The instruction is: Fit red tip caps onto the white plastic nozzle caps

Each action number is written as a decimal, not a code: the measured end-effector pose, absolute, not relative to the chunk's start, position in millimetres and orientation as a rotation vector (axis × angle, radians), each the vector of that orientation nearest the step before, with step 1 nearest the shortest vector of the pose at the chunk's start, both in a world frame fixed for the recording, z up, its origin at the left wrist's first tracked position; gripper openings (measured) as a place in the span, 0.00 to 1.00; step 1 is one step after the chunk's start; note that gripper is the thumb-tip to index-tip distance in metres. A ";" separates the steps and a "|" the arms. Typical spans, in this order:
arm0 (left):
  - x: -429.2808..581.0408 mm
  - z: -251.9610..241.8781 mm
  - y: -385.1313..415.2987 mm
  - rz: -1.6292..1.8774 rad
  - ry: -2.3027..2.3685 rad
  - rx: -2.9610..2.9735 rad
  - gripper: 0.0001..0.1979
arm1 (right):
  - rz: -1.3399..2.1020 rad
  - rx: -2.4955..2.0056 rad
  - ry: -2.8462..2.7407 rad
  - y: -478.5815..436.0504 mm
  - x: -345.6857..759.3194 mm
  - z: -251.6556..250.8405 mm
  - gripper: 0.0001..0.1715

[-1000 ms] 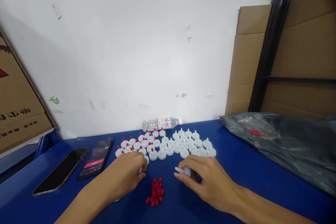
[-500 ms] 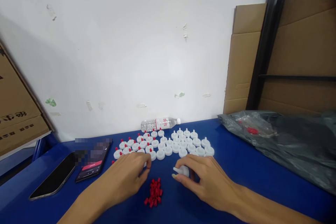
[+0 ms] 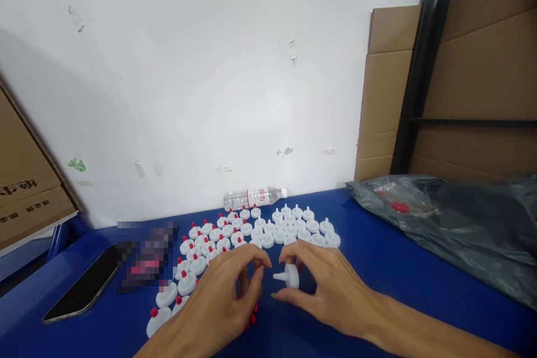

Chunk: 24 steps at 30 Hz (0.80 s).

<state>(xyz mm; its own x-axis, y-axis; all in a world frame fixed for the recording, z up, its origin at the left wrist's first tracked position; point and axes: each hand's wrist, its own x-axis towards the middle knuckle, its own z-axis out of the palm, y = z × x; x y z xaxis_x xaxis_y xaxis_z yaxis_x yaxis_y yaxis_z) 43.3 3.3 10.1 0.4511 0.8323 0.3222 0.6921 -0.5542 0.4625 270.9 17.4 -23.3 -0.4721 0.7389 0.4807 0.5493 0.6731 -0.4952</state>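
My right hand (image 3: 335, 288) grips a white nozzle cap (image 3: 290, 277) between thumb and fingers, its narrow tip pointing left. My left hand (image 3: 229, 291) is closed in a pinch just left of that tip. Whatever its fingertips hold, if anything, is hidden. Partly under my left hand lie small red caps (image 3: 252, 319) on the blue table. Beyond both hands, several white nozzle caps (image 3: 290, 229) stand upright with bare tips. To their left, several more white nozzle caps (image 3: 187, 282) have red caps on their tips.
Against the wall lies a clear plastic bottle (image 3: 255, 197) on its side. Two phones rest at the left, one a dark phone (image 3: 84, 285). A grey plastic bag (image 3: 440, 224) covers the table's right side, with a clear bag (image 3: 405, 198) holding something red on it.
My left hand has moved right and closer to the nozzle cap, now covering most of the loose red caps. The nozzle cap in my right hand has turned, its tip now pointing left.
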 end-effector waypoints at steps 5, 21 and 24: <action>45.8 5.3 6.0 0.915 1.191 2.447 0.09 | 0.330 -1.002 -2.150 17.8 272.1 -23.1 0.17; 38.6 -8.1 8.6 0.656 1.069 3.011 0.15 | 0.374 -0.788 -2.075 14.5 271.0 -29.0 0.22; 39.3 -2.0 4.6 0.393 1.167 3.080 0.14 | 0.405 -0.790 -2.071 13.1 271.1 -31.0 0.24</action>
<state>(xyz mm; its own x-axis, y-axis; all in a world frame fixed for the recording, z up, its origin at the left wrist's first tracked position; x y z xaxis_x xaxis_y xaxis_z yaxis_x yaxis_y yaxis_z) 39.3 4.6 -2.0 0.7263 0.6278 0.2798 0.6692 -0.7389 -0.0793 271.1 13.1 -31.0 -0.4303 0.6650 0.6104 0.3865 0.7468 -0.5412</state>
